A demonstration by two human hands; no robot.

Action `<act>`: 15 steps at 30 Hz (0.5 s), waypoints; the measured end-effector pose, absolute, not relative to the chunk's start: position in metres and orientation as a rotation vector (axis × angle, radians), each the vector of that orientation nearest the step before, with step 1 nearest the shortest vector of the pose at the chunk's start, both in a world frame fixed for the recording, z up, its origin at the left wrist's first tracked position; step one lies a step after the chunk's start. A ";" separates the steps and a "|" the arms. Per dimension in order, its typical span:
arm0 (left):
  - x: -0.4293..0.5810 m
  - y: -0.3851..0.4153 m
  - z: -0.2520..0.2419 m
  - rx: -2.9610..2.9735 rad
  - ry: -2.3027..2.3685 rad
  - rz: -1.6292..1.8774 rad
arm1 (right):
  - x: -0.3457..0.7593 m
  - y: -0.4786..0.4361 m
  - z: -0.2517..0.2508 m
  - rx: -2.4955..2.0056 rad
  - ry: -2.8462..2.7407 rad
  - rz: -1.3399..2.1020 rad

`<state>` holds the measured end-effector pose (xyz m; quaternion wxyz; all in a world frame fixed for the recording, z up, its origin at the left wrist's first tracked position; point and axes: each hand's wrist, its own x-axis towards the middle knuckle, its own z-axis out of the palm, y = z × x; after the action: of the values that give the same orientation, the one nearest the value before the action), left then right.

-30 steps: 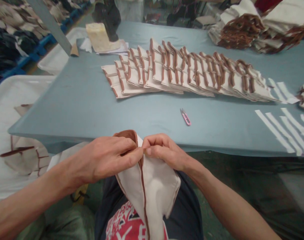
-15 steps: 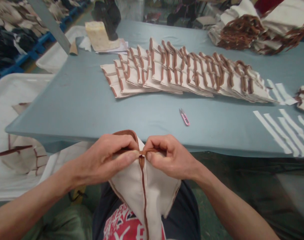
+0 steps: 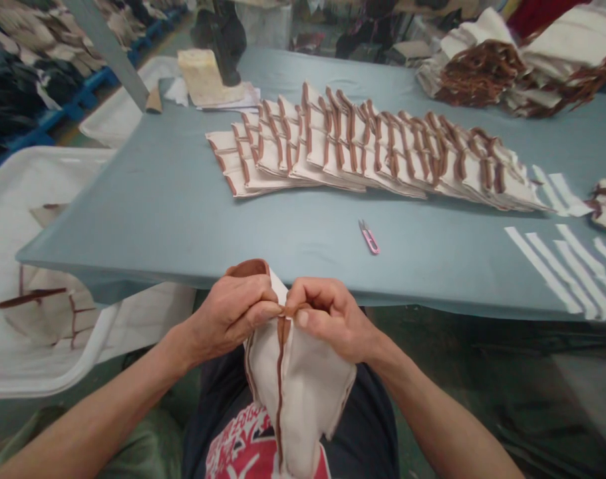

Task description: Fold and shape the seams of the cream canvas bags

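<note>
A cream fabric bag (image 3: 312, 379) with brown trim hangs over my lap, its brown-bound seam running down the middle. My left hand (image 3: 237, 309) pinches the brown edge at the top, left of that seam. Just to the right, my right hand (image 3: 330, 316) grips the same edge between thumb and fingers. The fingertips almost meet at the seam, and a white strip (image 3: 277, 285) shows behind them. Pink thread snips (image 3: 369, 237) lie on the blue table (image 3: 173, 226) beyond my hands.
A row of overlapping cream pieces with brown edging (image 3: 332, 143) crosses the table. White strips (image 3: 562, 266) lie at the right. Bundled fabric (image 3: 482, 66) is piled at the back right. A white tub (image 3: 96, 346) with similar pieces stands at the left.
The bag's left side has drawn inward, and its lower part hangs narrower. Both hands still pinch the top edge, the right a little lower. The view has shifted slightly.
</note>
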<state>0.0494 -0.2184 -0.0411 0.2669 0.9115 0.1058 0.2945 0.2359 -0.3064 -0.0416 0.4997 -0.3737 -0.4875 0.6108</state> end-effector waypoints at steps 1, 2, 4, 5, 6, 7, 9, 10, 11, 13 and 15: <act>0.048 -0.218 -0.036 2.441 0.263 0.766 | 0.237 -0.307 -0.036 -0.922 -1.262 1.432; 0.046 -0.218 -0.030 2.420 0.244 0.729 | 0.239 -0.307 -0.029 -0.946 -1.344 1.376; 0.042 -0.215 -0.017 2.399 0.214 0.640 | 0.242 -0.307 -0.018 -0.981 -1.485 1.274; 0.041 -0.214 -0.010 2.406 0.207 0.595 | 0.243 -0.307 -0.014 -0.998 -1.536 1.232; 0.039 -0.213 -0.003 2.422 0.207 0.547 | 0.244 -0.308 -0.010 -1.016 -1.576 1.190; 0.038 -0.213 0.003 2.444 0.207 0.497 | 0.245 -0.309 -0.008 -1.039 -1.613 1.150; 0.037 -0.212 0.014 2.497 0.228 0.406 | 0.246 -0.311 -0.005 -1.095 -1.686 1.060; 0.037 -0.212 0.019 2.518 0.240 0.355 | 0.247 -0.313 -0.004 -1.122 -1.721 1.004; 0.037 -0.212 0.022 2.536 0.247 0.305 | 0.248 -0.314 -0.003 -1.144 -1.762 0.951; 0.039 -0.213 0.027 2.567 0.244 0.217 | 0.249 -0.317 0.002 -1.177 -1.846 0.860; 0.041 -0.214 0.030 2.596 0.217 0.203 | 0.251 -0.319 0.006 -1.194 -1.913 0.824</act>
<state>0.0414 -0.2143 0.0299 0.2614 0.9590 0.0802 0.0750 0.2513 -0.3188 0.0065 0.3620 -0.4636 -0.7427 0.3201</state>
